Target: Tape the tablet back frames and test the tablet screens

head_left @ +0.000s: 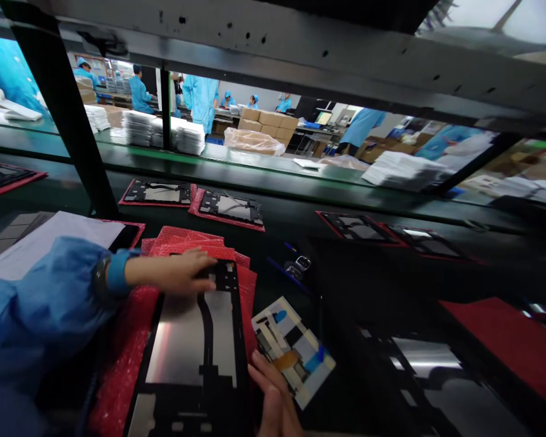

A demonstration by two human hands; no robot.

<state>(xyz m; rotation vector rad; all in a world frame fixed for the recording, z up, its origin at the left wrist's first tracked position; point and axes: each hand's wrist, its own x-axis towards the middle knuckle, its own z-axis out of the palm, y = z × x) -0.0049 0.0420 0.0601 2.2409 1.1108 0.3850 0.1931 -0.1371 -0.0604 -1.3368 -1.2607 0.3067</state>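
A black tablet-like panel (191, 340) with silver metal areas lies on red bubble-wrap sheets (130, 358) in front of me. My left hand (182, 271), slightly blurred, is over its far end with fingers stretched out and apart. Whether it presses on the surface I cannot tell. At the panel's right edge is my right hand (275, 394), fingers extended and fingertips beside the edge; part of it is cut off below. Just right of it lies a pale card (295, 352) with blue, brown and white strips on it.
More panels on red wrap (232, 209) lie along the green conveyor. A dark panel (432, 364) and a red sheet (505, 346) are at right. White paper (68, 237) lies left. A black post (73, 115) and overhead beam (273, 45) frame the bench. Co-workers in blue stand beyond.
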